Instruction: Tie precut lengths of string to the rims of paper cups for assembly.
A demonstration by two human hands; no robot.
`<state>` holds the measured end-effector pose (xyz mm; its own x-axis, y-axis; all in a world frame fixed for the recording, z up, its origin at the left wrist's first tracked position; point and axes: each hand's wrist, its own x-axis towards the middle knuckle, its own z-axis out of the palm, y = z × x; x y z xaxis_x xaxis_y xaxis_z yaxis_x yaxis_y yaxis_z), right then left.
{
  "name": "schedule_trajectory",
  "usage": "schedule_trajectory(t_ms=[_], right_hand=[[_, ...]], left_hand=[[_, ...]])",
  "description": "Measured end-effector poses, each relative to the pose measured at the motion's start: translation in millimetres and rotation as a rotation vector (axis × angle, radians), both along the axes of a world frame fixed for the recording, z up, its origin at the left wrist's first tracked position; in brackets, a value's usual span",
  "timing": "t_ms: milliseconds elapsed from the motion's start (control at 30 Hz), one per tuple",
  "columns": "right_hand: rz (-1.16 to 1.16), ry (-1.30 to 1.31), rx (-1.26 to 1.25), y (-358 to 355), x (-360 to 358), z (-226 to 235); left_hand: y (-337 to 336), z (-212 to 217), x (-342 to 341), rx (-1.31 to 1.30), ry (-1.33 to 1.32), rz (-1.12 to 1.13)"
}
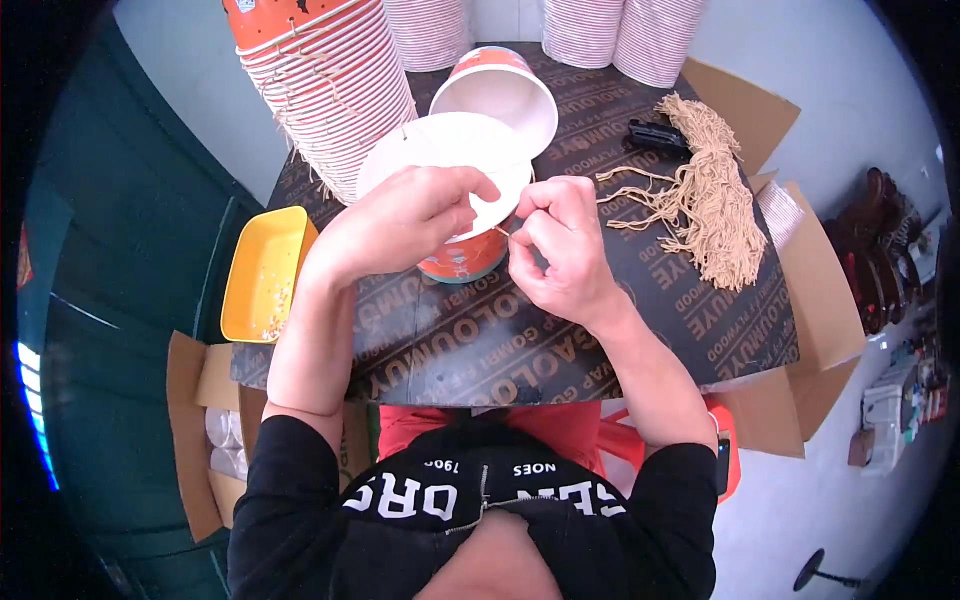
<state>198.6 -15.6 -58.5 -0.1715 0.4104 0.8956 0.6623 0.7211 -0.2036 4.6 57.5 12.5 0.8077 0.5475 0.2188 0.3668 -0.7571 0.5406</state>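
Bucket (462, 215) stands upright near the middle of the dark surface (500, 350), white inside, orange-and-red outside. All places below are given from it.

Left hand (405, 218) lies over the bucket's near-left rim, fingers curled down on the edge, holding it steady. Right hand (562, 245) is at the bucket's right side, thumb and forefinger pinched narrow on a short tan string (503, 232) that meets the wall just under the rim. Whether the string end has passed through a hole there I cannot tell; the fingers cover the spot.

Behind the bucket, touching or nearly so, a second bucket (500, 95) lies tipped with its mouth toward the camera; no string shows on it. Behind-left leans a long nested stack (325, 90) of like buckets with tan string ends sticking out along its side, so these look already strung. More ribbed stacks (620, 35) stand at the far edge, behind-right.

Right of the bucket, well apart, a thick bundle of cords (705, 195) lies spread, with a few loose strands pulled toward the hands. A small black tool (655, 135) sits at the bundle's far end.

Left of the bucket, off the surface edge, a yellow tray (262, 275) holds small pale bits.

Judgement on progress: many buckets strung and stacked, one in hand partway, at least the tipped one waiting, and plenty of cord left. Work looks well under way, not near its end.
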Motion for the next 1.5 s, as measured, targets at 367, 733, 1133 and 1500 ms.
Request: schedule_trajectory(t_ms=[367, 733, 1133, 1500], right_hand=[[-0.015, 0.024, 0.031, 5, -4, -8], [-0.028, 0.047, 0.034, 5, -5, -7], [-0.061, 0.066, 0.012, 4, -6, -6], [-0.084, 0.029, 0.052, 1, -10, -5]], left_hand=[[-1, 7, 6, -0.157, 0.024, -0.071], [6, 2, 8, -0.204, 0.043, -0.100], [7, -7, 8, -0.197, -0.016, -0.073], [14, -9, 8, -0.017, -0.009, -0.237]])
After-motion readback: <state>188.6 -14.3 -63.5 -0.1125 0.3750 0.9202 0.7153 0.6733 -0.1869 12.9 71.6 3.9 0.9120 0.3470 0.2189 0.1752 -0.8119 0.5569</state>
